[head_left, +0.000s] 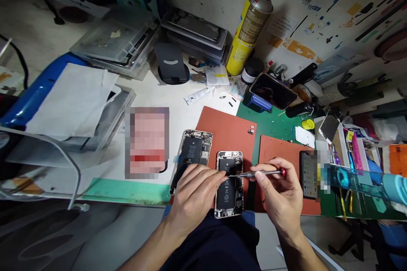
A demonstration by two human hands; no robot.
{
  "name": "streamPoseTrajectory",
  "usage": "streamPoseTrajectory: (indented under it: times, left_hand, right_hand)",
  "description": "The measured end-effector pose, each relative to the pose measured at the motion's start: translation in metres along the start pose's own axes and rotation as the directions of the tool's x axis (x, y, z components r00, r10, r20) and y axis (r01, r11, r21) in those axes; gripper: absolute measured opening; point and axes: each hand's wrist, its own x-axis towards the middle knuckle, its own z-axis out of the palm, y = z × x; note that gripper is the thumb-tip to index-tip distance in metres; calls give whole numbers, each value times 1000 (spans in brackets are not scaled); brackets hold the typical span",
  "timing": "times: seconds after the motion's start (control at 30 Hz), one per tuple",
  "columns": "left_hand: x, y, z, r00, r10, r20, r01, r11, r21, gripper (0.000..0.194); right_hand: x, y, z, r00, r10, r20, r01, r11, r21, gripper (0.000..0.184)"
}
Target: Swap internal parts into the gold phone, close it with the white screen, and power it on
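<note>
My right hand holds a slim grey precision screwdriver with a red end cap, lying nearly level and pointing left. My left hand has its fingers pinched together at the screwdriver's tip; whatever they hold there is too small to make out. Below both hands is an opened smartphone, its black battery and circuit boards exposed. A second, larger opened smartphone lies to the left, partly hidden behind my left hand. Both phones rest at the near edge of a reddish-brown mat.
At the back stands a yellow spray can. A propped phone faces me, and another phone lies on the right mat. Tools and a blue bottle crowd the right. Plastic cases are stacked left. Small metal parts sit on the mat.
</note>
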Motion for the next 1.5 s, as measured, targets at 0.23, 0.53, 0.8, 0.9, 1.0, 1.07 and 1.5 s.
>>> streamPoseTrajectory:
  times: [0.23, 0.53, 0.8, 0.9, 1.0, 1.07, 1.5]
  left_hand:
    - [0, -1, -2, 1000, -19, -20, 19, 1000, -18, 29]
    - [1, 0, -3, 999, -33, -29, 32, 999, -16, 27]
    - [0, 1, -3, 1000, -19, -14, 19, 1000, 3, 28]
    - [-1, 1, -3, 1000, -14, -11, 14, 1000, 1, 30]
    - [-2, 0, -3, 1000, -11, -17, 11, 1000, -9, 32]
    - [-1, 0, -3, 1000, -14, -20, 14, 1000, -16, 31]
    - [-1, 0, -4, 999, -31, 16, 32, 999, -23, 27]
  right_hand:
    - [-1, 8, -2, 997, 68, 27, -71, 991, 117, 33]
    - [-2, 14, 0, 994, 103, 45, -109, 982, 151, 34]
    - [-3, 11, -1, 995, 85, 51, -91, 988, 124, 32]
    - [-3, 11, -2, 995, 83, 50, -89, 988, 130, 33]
    - [-2, 12, -2, 994, 99, 53, -106, 984, 143, 32]
    - [-2, 12, -2, 991, 116, 62, -124, 981, 148, 31]
    - [-4, 8, -2, 994, 105, 43, -109, 989, 96, 33]
